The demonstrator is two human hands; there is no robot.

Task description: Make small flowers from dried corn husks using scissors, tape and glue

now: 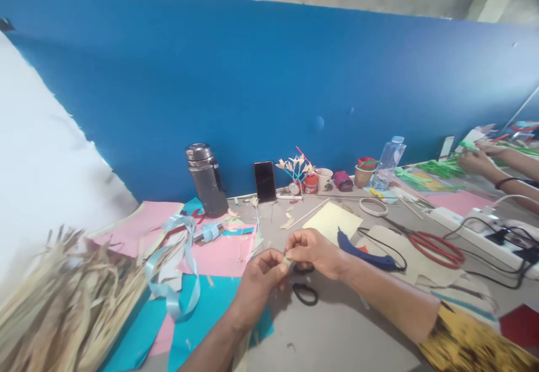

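Observation:
My left hand (pixel 261 276) and my right hand (pixel 314 253) meet over the middle of the table, both closed in a pinch. Between their fingertips is a small pale piece of dried husk (pixel 287 262), mostly covered by the fingers. Black-handled scissors (pixel 305 294) lie just below my right hand, their blades hidden. A blue glue gun (pixel 366 253) rests beyond my right forearm, beside a yellow sheet (pixel 332 221). To the left of my left hand, a light blue ribbon (pixel 196 299) curls over pink and teal paper (pixel 206 310).
A bundle of dried husks (pixel 63 304) fills the left side. Along the blue partition stand a dark flask (pixel 207 184), a phone (pixel 265 182), husk flowers (pixel 297 165), paper cups and a plastic bottle (pixel 388 164). A power strip (pixel 484 240) with cables and another person's hands (pixel 480 158) are at right.

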